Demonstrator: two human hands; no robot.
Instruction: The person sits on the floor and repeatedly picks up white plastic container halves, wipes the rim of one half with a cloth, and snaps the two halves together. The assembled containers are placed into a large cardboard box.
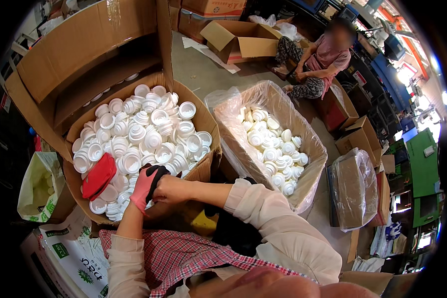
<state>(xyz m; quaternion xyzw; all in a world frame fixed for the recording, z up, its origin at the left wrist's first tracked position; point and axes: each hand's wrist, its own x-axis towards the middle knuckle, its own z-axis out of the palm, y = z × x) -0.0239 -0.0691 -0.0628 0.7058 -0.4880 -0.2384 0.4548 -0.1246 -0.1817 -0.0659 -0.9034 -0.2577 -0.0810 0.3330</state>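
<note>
Head view: the pink-and-black glove (140,188) covers my left hand (150,183) at the near side of the carton (203,113); it looks on already, perhaps with adjusting left. My bare right hand (171,190) is curled, seemingly pinching the glove; my left fingers' spread I can't tell. Around, white plastic caps (136,133) remain heaped in the carton, a red pouch-like item (100,178) on top.

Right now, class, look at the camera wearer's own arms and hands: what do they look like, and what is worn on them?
The left hand wears a close-fitting pink-and-black glove. The right hand shows no glove. Both arms have loose, cream, thin-cloth sleeves ending short of the wrists.
</note>
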